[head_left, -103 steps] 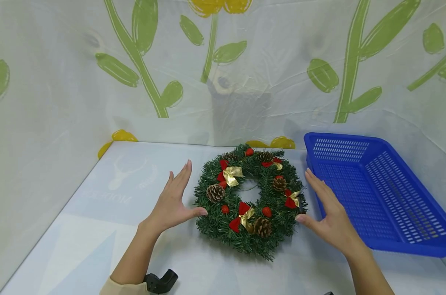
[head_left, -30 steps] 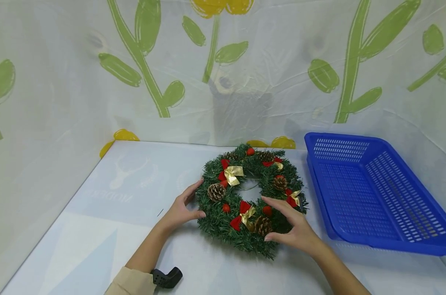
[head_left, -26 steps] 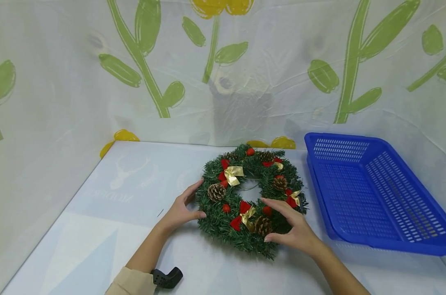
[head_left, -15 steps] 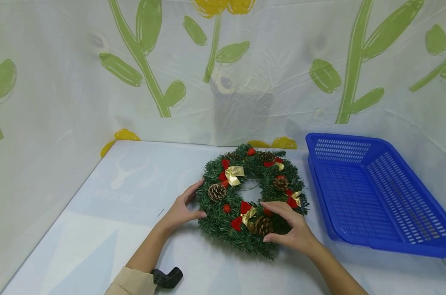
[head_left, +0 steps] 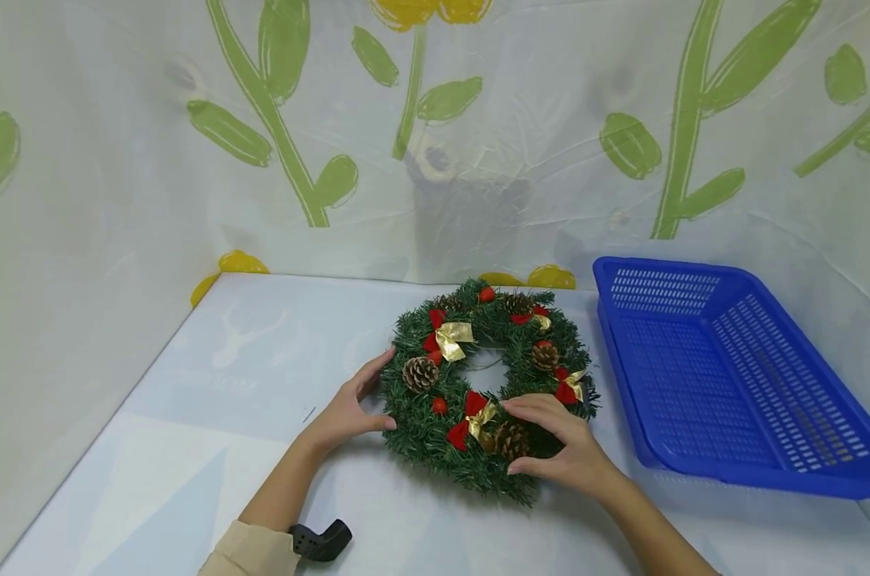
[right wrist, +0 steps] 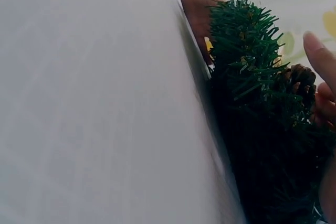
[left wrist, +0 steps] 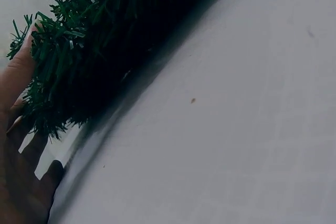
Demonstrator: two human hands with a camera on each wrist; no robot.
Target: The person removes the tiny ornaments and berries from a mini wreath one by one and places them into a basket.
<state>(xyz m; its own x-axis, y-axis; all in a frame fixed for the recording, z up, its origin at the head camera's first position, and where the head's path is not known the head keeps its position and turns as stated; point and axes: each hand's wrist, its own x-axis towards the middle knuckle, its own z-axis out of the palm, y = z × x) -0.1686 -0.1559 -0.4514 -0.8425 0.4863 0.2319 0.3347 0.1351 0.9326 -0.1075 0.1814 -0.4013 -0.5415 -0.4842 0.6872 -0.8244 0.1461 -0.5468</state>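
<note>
A green Christmas wreath [head_left: 431,436] lies on the white tabletop, trimmed with pinecones, red berries and red-and-gold bows. My left hand [head_left: 343,412] rests against its left outer edge, thumb and fingers spread along the needles. The left wrist view shows the thumb at the wreath and the other fingers low beside it, near the tabletop. Over the front right of the ring is my right hand [head_left: 568,444], its thumb and fingers held apart around the front pinecone [head_left: 510,442]. In the right wrist view the thumb stands clear of that pinecone [right wrist: 299,80].
A blue perforated plastic basket [head_left: 752,384] stands to the right of the wreath. Behind the table [head_left: 212,400] hangs a pale cloth [head_left: 521,120] printed with green leaves and yellow flowers. A black curved device [head_left: 321,541] sits at the left wrist.
Both hands have come in to the wreath, the left to its outer edge and the right over the front pinecone. Lately the right fingertips have lowered slightly; the wreath stays in place.
</note>
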